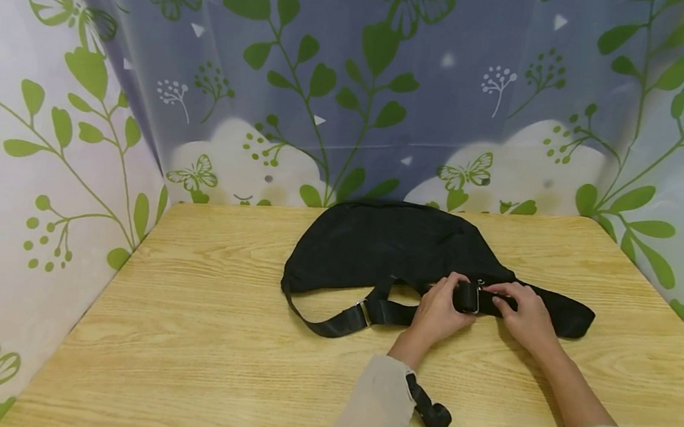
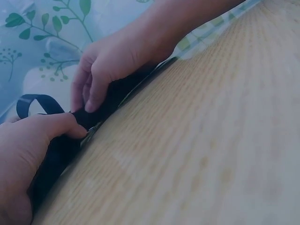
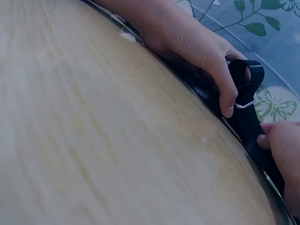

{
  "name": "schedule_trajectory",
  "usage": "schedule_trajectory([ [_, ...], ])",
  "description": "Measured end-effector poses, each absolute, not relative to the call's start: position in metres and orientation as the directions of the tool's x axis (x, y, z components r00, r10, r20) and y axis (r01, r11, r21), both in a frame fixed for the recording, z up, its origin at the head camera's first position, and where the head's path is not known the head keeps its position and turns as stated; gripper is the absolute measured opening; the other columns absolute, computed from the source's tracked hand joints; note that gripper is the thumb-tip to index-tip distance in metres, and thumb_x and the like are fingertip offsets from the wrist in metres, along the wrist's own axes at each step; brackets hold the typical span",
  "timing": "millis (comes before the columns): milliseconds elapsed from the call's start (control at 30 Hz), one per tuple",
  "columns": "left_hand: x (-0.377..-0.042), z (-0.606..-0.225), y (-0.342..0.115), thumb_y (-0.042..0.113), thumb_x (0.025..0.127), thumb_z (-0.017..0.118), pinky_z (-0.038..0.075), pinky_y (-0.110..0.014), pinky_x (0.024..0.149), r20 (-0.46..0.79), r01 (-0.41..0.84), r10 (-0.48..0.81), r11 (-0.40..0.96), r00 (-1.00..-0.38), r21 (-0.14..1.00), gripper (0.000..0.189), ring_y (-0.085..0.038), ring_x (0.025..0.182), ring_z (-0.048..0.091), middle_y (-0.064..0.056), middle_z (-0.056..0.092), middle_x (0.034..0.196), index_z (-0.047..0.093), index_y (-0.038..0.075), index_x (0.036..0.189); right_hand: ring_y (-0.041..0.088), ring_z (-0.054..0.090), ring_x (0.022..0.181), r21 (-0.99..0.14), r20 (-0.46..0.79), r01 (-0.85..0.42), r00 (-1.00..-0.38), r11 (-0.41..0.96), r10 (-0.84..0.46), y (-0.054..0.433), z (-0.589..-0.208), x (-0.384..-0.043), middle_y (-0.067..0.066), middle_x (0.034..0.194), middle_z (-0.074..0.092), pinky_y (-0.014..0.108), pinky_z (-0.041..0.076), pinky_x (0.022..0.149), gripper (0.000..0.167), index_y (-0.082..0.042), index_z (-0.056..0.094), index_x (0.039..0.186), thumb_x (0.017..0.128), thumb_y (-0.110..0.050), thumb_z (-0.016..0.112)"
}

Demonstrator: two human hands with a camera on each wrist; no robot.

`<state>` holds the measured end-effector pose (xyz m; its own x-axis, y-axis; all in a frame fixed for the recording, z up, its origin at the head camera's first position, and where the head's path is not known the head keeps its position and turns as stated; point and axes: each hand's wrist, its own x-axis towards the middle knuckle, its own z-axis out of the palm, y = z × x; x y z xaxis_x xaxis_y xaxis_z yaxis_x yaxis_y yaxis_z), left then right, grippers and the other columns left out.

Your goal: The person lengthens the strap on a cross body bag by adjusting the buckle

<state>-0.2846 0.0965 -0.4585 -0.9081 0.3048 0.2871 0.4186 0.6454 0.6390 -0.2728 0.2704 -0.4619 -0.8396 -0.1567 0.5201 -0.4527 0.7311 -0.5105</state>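
A black waist bag (image 1: 376, 248) lies on the table with its webbing strap (image 1: 336, 324) in front of it. My left hand (image 1: 439, 313) grips the strap beside a metal slider buckle (image 1: 477, 300). Just right of that buckle, my right hand (image 1: 526, 318) pinches the strap between thumb and fingers. In the right wrist view a loop of strap (image 3: 257, 72) stands up above the buckle (image 3: 244, 105), by the left hand (image 3: 194, 49). The left wrist view has both hands close together on the strap; the right hand's fingers (image 2: 96, 89) partly hide it.
A second metal slider (image 1: 363, 312) sits on the strap left of my hands. The strap's right end loops (image 1: 575, 318) out on the wooden table (image 1: 188, 364). Patterned cloth (image 1: 304, 98) hangs behind the table and along both sides.
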Motion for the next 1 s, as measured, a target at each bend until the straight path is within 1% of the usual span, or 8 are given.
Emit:
schedule_trajectory([
  [133,-0.2850,-0.4590,0.0968,0.026,0.071,0.080,0.043,-0.021,0.068,0.300,0.416,0.288,0.633,-0.909,0.653,0.053,-0.011,0.081,0.055,0.006,0.055,0.099,0.051,0.023,0.115,0.039,0.052,0.085,-0.449,0.514,-0.375,-0.851,0.811,-0.108,0.2737,-0.4608,-0.2728,0.018,0.093,0.063,0.052,0.033,0.075,0.017,-0.003,0.068,0.095,0.081,0.004,0.064],
  [233,-0.2860,-0.4601,0.0974,0.025,0.071,0.080,0.043,-0.021,0.067,0.300,0.414,0.285,0.630,-0.910,0.657,0.053,-0.010,0.081,0.055,0.007,0.055,0.099,0.051,0.024,0.115,0.037,0.051,0.082,-0.411,0.515,-0.353,-0.851,0.840,-0.105,0.2750,-0.4609,-0.2724,0.018,0.093,0.063,0.049,0.032,0.071,0.017,-0.004,0.068,0.095,0.081,0.003,0.064],
  [367,-0.2872,-0.4619,0.0976,0.024,0.071,0.080,0.043,-0.021,0.068,0.296,0.414,0.290,0.631,-0.910,0.656,0.052,-0.009,0.083,0.055,0.007,0.055,0.100,0.052,0.025,0.114,0.035,0.051,0.084,-0.396,0.512,-0.419,-0.839,0.817,-0.183,0.2741,-0.4617,-0.2727,0.018,0.097,0.063,0.050,0.032,0.075,0.026,-0.003,0.067,0.101,0.079,0.009,0.061],
  [467,-0.2873,-0.4619,0.0970,0.022,0.071,0.080,0.043,-0.022,0.070,0.298,0.424,0.301,0.633,-0.906,0.648,0.052,-0.010,0.084,0.055,0.006,0.055,0.101,0.051,0.025,0.114,0.037,0.051,0.093,-0.445,0.490,-0.496,-0.832,0.746,-0.260,0.2718,-0.4626,-0.2733,0.019,0.105,0.061,0.053,0.033,0.082,0.031,0.000,0.063,0.110,0.081,0.009,0.060],
  [567,-0.2870,-0.4614,0.0964,0.022,0.072,0.080,0.043,-0.022,0.070,0.302,0.434,0.311,0.639,-0.901,0.636,0.051,-0.010,0.084,0.055,0.005,0.055,0.101,0.052,0.024,0.114,0.036,0.050,0.098,-0.514,0.490,-0.538,-0.824,0.668,-0.286,0.2691,-0.4634,-0.2728,0.019,0.108,0.059,0.053,0.035,0.084,0.027,0.002,0.060,0.113,0.086,0.003,0.060],
  [667,-0.2865,-0.4606,0.0959,0.023,0.072,0.079,0.043,-0.022,0.069,0.306,0.441,0.318,0.648,-0.897,0.620,0.050,-0.010,0.083,0.054,0.005,0.055,0.100,0.052,0.024,0.114,0.033,0.051,0.098,-0.539,0.523,-0.557,-0.809,0.632,-0.268,0.2672,-0.4634,-0.2727,0.016,0.104,0.060,0.048,0.037,0.082,0.022,0.001,0.062,0.109,0.088,-0.002,0.059],
  [767,-0.2861,-0.4603,0.0959,0.025,0.072,0.080,0.043,-0.021,0.068,0.309,0.444,0.318,0.652,-0.896,0.615,0.050,-0.009,0.082,0.054,0.005,0.055,0.099,0.052,0.024,0.114,0.030,0.052,0.094,-0.521,0.554,-0.565,-0.794,0.639,-0.250,0.2665,-0.4635,-0.2732,0.013,0.098,0.061,0.044,0.038,0.080,0.016,0.001,0.064,0.104,0.088,-0.001,0.059],
  [1000,-0.2851,-0.4603,0.0966,0.026,0.070,0.081,0.043,-0.021,0.066,0.315,0.441,0.309,0.656,-0.897,0.612,0.051,-0.008,0.081,0.053,0.007,0.054,0.096,0.053,0.024,0.112,0.032,0.056,0.088,-0.498,0.564,-0.550,-0.793,0.671,-0.232,0.2665,-0.4636,-0.2745,0.012,0.091,0.061,0.044,0.040,0.076,0.015,0.002,0.065,0.097,0.083,0.006,0.062],
])
